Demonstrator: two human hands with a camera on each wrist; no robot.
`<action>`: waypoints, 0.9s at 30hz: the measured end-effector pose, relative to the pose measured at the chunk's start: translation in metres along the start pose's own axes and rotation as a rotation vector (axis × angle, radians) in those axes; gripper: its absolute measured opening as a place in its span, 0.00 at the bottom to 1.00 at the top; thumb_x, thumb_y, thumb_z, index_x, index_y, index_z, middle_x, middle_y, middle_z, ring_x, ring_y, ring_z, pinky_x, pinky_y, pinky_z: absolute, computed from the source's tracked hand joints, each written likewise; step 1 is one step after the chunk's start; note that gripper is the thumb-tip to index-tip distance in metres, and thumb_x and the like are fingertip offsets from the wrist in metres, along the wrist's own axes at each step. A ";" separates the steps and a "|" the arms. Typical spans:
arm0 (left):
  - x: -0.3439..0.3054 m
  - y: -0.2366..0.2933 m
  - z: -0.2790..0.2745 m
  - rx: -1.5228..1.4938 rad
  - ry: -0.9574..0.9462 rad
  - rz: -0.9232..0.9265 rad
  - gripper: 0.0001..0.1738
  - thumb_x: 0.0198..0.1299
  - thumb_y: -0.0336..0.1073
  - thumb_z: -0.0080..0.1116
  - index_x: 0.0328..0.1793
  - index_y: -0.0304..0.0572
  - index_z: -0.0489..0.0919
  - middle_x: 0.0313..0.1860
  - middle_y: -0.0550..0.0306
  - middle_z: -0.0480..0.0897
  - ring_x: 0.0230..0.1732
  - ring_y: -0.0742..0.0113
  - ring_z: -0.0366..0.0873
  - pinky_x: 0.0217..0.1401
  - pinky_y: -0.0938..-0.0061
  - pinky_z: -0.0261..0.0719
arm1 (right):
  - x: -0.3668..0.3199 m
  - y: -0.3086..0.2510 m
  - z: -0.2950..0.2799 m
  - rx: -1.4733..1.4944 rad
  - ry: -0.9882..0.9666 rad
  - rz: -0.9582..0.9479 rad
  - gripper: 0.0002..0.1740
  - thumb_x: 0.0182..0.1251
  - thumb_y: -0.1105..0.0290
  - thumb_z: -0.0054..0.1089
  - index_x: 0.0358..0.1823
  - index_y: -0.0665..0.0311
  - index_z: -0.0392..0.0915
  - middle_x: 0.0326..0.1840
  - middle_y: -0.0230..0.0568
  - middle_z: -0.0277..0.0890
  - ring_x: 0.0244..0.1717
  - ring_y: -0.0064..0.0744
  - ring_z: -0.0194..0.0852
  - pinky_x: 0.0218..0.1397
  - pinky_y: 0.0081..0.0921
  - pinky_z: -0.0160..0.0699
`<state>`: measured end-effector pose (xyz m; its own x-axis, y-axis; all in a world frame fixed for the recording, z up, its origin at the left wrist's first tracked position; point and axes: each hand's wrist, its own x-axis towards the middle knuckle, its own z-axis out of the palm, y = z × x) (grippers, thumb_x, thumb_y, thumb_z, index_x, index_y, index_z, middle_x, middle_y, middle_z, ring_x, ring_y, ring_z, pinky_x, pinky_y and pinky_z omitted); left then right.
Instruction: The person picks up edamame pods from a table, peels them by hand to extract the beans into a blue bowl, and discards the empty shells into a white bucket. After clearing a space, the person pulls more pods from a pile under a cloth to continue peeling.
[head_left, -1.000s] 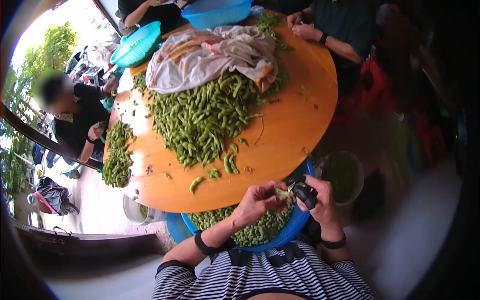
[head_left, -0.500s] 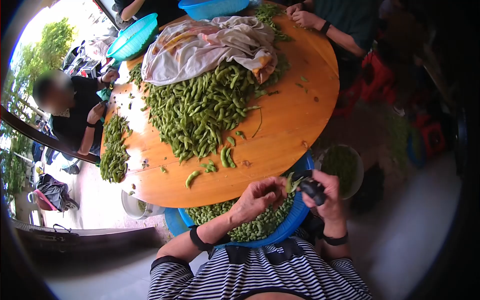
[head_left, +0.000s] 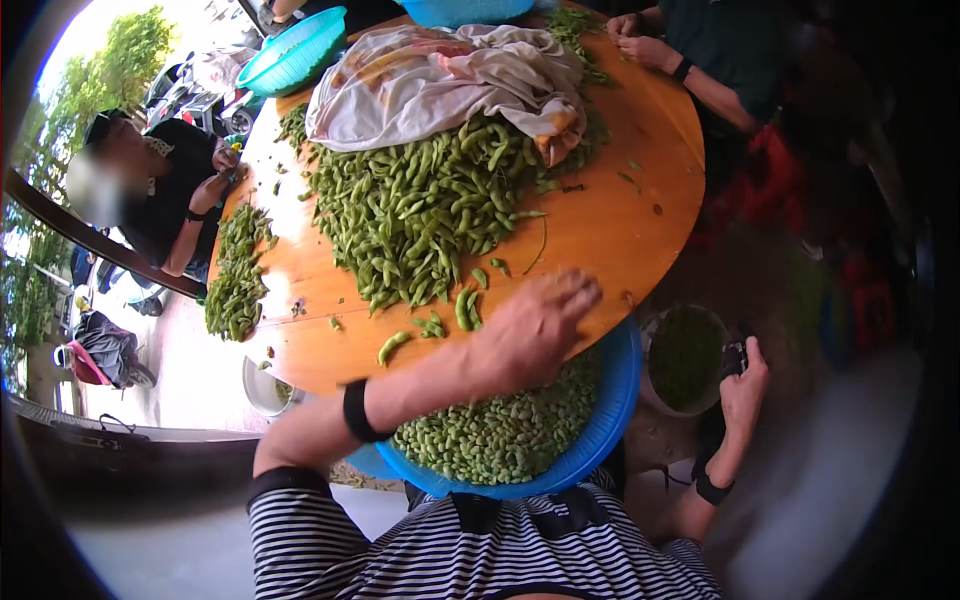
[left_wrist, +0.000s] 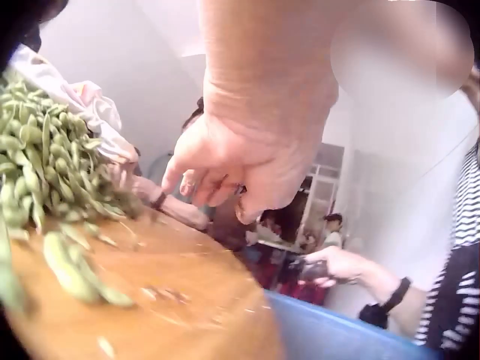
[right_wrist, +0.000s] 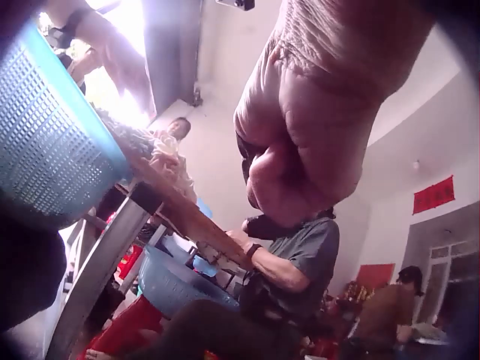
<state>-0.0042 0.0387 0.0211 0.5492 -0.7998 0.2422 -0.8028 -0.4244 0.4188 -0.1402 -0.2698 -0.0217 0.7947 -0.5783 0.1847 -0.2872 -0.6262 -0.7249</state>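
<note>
My left hand reaches over the near edge of the wooden table, palm down. In the left wrist view its fingers are loosely bent, with nothing visible between them. A few loose green soybean pods lie just left of it, in front of the big pod pile. My right hand is out to the right, beside a pale bucket of green matter. It grips a small black hand tool, whose kind is unclear. Below my left forearm, shelled beans fill a blue basin.
A stained white cloth covers the back of the pile. More pods lie along the table's left edge. A teal basket stands at the far left. Other people sit left and far right, their hands at the table.
My hands were together over the basin with a green pod at the black tool. They have parted: the left moved forward over the table edge, the right outward beside the bucket with the tool.
</note>
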 end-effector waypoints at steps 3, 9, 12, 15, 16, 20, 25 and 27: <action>0.043 -0.047 -0.010 0.384 -0.004 -0.011 0.34 0.61 0.42 0.59 0.70 0.31 0.66 0.72 0.40 0.65 0.75 0.46 0.58 0.76 0.52 0.55 | 0.002 0.007 0.009 -0.141 -0.111 -0.032 0.16 0.54 0.85 0.49 0.46 0.77 0.73 0.30 0.67 0.70 0.33 0.67 0.62 0.40 0.37 0.72; 0.072 -0.113 -0.020 0.728 0.288 0.038 0.29 0.58 0.37 0.55 0.65 0.34 0.70 0.66 0.44 0.69 0.69 0.51 0.63 0.67 0.56 0.61 | 0.002 0.000 0.022 -0.067 -0.110 -0.111 0.04 0.57 0.82 0.51 0.33 0.75 0.67 0.23 0.64 0.62 0.29 0.63 0.50 0.32 0.38 0.65; 0.091 -0.117 -0.044 0.597 0.150 -0.194 0.27 0.55 0.36 0.55 0.63 0.37 0.71 0.61 0.46 0.70 0.66 0.49 0.64 0.66 0.53 0.62 | 0.002 -0.002 0.023 -0.073 -0.202 -0.056 0.04 0.56 0.83 0.50 0.32 0.74 0.64 0.25 0.64 0.62 0.30 0.62 0.49 0.33 0.37 0.66; 0.107 -0.133 -0.036 0.706 0.110 -0.258 0.26 0.52 0.39 0.57 0.59 0.43 0.74 0.61 0.46 0.69 0.64 0.44 0.64 0.65 0.43 0.58 | 0.005 0.004 0.028 -0.124 -0.201 -0.098 0.05 0.55 0.83 0.50 0.34 0.73 0.67 0.27 0.63 0.66 0.32 0.66 0.59 0.36 0.38 0.69; 0.111 -0.129 -0.033 0.721 0.083 -0.291 0.25 0.52 0.41 0.57 0.58 0.43 0.74 0.61 0.46 0.69 0.64 0.43 0.64 0.65 0.41 0.56 | 0.007 0.004 0.031 -0.108 -0.182 -0.118 0.05 0.55 0.83 0.50 0.34 0.73 0.67 0.27 0.63 0.66 0.32 0.66 0.59 0.36 0.38 0.69; 0.117 -0.145 -0.005 0.818 0.190 -0.266 0.26 0.54 0.45 0.57 0.58 0.43 0.74 0.59 0.42 0.68 0.64 0.43 0.63 0.70 0.38 0.51 | 0.004 -0.003 0.029 -0.072 -0.182 -0.097 0.06 0.55 0.83 0.52 0.35 0.73 0.70 0.29 0.60 0.71 0.33 0.63 0.71 0.39 0.38 0.72; 0.092 -0.150 -0.014 0.774 0.266 -0.149 0.33 0.55 0.43 0.59 0.68 0.39 0.68 0.67 0.44 0.67 0.72 0.47 0.59 0.76 0.43 0.49 | 0.001 -0.015 0.018 -0.008 -0.176 -0.160 0.05 0.56 0.83 0.52 0.35 0.72 0.70 0.29 0.60 0.70 0.32 0.63 0.68 0.37 0.37 0.69; 0.080 -0.145 -0.019 0.711 0.293 -0.074 0.34 0.55 0.42 0.60 0.68 0.39 0.68 0.66 0.44 0.68 0.72 0.48 0.60 0.76 0.43 0.49 | 0.010 -0.035 0.015 0.042 -0.154 -0.235 0.04 0.56 0.82 0.52 0.33 0.71 0.69 0.29 0.58 0.69 0.33 0.64 0.68 0.34 0.38 0.68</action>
<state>0.1604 0.0444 -0.0038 0.5671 -0.6557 0.4985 -0.6630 -0.7225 -0.1961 -0.1145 -0.2457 -0.0043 0.9096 -0.3318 0.2502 -0.0660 -0.7098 -0.7013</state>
